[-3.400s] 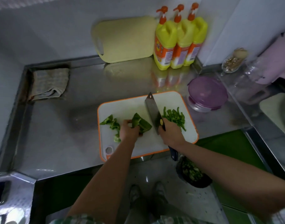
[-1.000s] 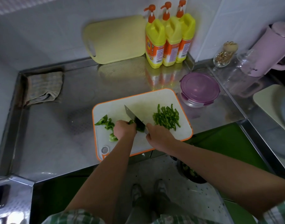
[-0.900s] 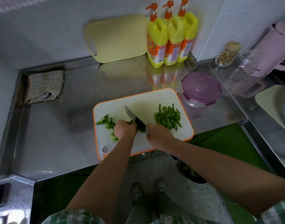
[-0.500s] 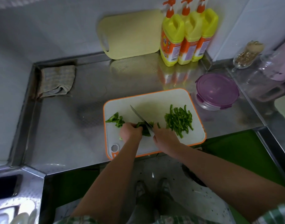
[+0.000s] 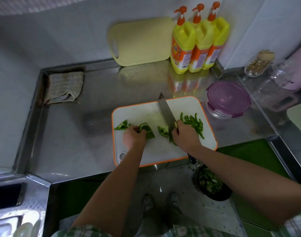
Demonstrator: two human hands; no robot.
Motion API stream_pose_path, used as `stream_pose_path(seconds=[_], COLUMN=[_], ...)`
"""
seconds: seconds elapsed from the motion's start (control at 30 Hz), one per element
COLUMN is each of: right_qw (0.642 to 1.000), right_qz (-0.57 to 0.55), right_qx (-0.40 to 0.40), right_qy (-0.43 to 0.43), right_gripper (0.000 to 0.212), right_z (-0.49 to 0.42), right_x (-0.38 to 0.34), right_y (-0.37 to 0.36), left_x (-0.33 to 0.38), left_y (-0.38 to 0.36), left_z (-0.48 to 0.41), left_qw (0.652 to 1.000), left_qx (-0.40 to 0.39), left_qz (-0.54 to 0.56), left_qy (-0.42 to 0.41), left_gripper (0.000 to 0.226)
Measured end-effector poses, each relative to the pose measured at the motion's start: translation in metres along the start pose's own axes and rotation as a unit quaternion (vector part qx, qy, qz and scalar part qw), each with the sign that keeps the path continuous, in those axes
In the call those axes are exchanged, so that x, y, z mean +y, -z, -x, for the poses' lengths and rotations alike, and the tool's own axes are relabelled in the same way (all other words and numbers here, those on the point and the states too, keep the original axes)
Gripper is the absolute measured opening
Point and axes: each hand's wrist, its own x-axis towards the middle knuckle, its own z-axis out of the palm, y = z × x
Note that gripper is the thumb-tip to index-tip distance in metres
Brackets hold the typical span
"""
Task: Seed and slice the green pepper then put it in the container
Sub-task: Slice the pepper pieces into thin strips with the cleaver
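Main risk: the pepper chunk (image 5: 147, 131) under the left hand (image 5: 134, 136) is curved & glossy, so it may rock or skid when the knife (image 5: 165, 111) comes down. The blade would then drift toward the fingertips, esp. if they aren't tucked. Second: the slices (image 5: 194, 122) heaped at 3 o'clock on the cutting board (image 5: 146, 110) sit near its edge, and a careless sweep w/ the blade prob. sends some onto the counter. Third: the container (image 5: 228, 98), off the board at 2 o'clock, has its purple lid on, so nothing goes in until that's off. A loose piece (image 5: 163, 130) lies mid-board btwn the hands, close to the blade, and could get dragged along.

Fingers: the left hand's are curled down over the chunk at approx. 9 o'clock, gripping it. The right hand (image 5: 185, 135) has its fingers wrapped round the knife handle, no gap showing. The blade points to 12 o'clock, tip past the board's far edge. Can't tell if the cutting edge touches the board. More uncut scraps (image 5: 121, 125) lie at far 9 o'clock, just beside the left hand.
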Motion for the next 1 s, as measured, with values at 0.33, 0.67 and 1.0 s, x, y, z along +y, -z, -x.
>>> stream_pose_path(seconds=[0.33, 0.67, 1.0], right_qw=[0.997, 0.994, 0.994], right_qz=[0.038, -0.035, -0.033], right_qx=[-0.062, -0.098, -0.079], right_qy=[-0.025, -0.006, -0.073], right_gripper=[0.011, 0.018, 0.015], right_z=[0.017, 0.020, 0.025], right_x=[-0.021, -0.061, 0.002], right_y=[-0.021, -0.054, -0.023], left_x=[-0.014, -0.039, -0.024], left_y=[0.014, 0.036, 0.013], left_z=[0.005, -0.001, 0.004], left_qw=[1.000, 0.998, 0.997], left_qx=[-0.004, 0.014, -0.028], left_qz=[0.017, 0.039, 0.073], left_qy=[0.025, 0.042, 0.025], left_gripper=[0.028, 0.026, 0.015])
